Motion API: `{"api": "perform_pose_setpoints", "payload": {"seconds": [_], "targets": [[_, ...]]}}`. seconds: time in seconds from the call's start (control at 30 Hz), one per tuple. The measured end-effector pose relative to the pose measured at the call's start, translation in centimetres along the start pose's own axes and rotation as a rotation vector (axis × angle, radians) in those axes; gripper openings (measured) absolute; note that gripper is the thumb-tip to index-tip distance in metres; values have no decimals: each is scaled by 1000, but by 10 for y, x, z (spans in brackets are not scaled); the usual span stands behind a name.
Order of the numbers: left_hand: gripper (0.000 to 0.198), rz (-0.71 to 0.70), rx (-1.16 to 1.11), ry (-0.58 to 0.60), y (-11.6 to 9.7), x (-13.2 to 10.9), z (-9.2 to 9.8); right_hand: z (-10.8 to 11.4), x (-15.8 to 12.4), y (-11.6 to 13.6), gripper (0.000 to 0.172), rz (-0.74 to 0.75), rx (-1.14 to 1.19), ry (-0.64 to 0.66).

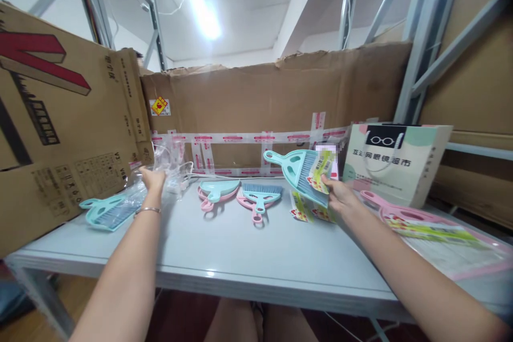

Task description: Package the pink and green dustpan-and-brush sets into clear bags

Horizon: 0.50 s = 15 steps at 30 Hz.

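One turquoise dustpan-and-brush set [294, 173] is at 2 o'clock from the centre of the grey table [208, 248], handle toward 10 o'clock. The right hand [340, 196] is clamped on its wide end, beside the printed label [320, 172]. At 10 o'clock, the left hand [154, 179] is at the clear plastic bags [175, 171]; finger closure cannot be determined. One pink-and-turquoise set [218, 190] lies at 11 o'clock, a second set [259, 199] at 12 o'clock.
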<state>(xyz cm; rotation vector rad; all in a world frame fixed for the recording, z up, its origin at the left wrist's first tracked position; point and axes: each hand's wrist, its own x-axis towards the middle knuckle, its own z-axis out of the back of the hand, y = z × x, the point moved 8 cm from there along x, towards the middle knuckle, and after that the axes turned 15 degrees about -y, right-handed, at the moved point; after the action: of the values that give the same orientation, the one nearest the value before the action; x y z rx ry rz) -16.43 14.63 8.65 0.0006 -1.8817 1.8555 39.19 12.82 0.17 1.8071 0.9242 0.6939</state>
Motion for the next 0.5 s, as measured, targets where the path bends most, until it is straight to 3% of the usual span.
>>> {"api": "perform_pose_setpoints", "payload": {"seconds": [0.07, 0.13, 0.2, 0.27, 0.3, 0.33, 0.4, 0.43, 0.47, 0.5], "targets": [[75, -11, 56, -42, 14, 9, 14, -1, -4, -9, 11, -115, 7, -32], [80, -104, 97, -119, 9, 5, 25, -6, -10, -12, 11, -169, 9, -29], [78, -308, 89, -184, -18, -15, 28, -11, -16, -15, 11, -212, 6, -12], [68, -530, -20, -76, -55, -53, 15, -17, -23, -17, 12, -245, -2, 14], [61, -579, -117, 82, -70, -78, 1, -20, -26, -18, 13, -258, -6, 30], [56, -581, -216, 335, -82, -108, -17, -23, -29, -19, 14, -269, -9, 46], [51, -403, -376, 943, -89, -183, -52, -28, -36, -21, 16, -286, -15, 82], [51, -285, -446, 1221, -89, -222, -61, -31, -40, -21, 17, -290, -22, 104], [50, -177, -534, 1360, -90, -250, -64, -33, -43, -22, 18, -291, -32, 127], [49, -61, -622, 1413, -89, -269, -66, -36, -46, -22, 17, -288, -45, 150]]}}
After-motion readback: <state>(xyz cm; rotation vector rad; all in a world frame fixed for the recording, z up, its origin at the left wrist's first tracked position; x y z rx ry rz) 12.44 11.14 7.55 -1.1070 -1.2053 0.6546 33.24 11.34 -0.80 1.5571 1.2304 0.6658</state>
